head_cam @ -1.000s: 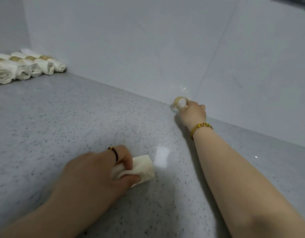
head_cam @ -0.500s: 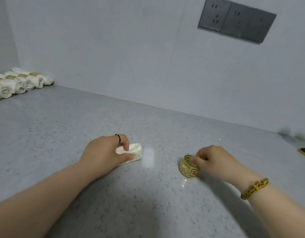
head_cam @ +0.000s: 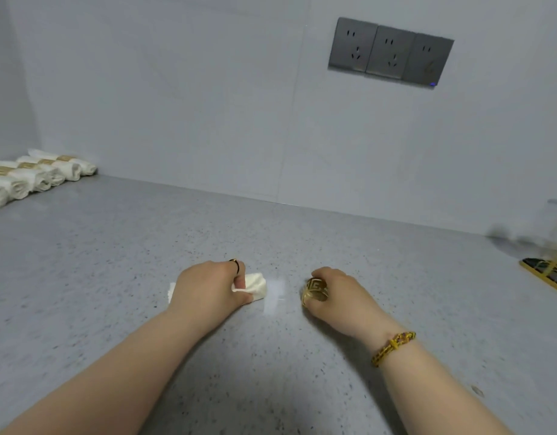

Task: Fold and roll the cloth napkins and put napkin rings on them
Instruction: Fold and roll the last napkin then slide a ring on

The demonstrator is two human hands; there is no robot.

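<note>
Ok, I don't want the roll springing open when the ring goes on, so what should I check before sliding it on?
1. Left hand grips the napkin roll: ok.
2. Right hand holds the napkin ring: ok.
3. Roll's right end pokes out past the thumb, toward the ring: ok.
4. Ring opening lined up with that end: cannot tell.
5. Roll thin enough to pass through the ring: cannot tell.
6. Ring and roll apart, only bare countertop between them: ok.
</note>
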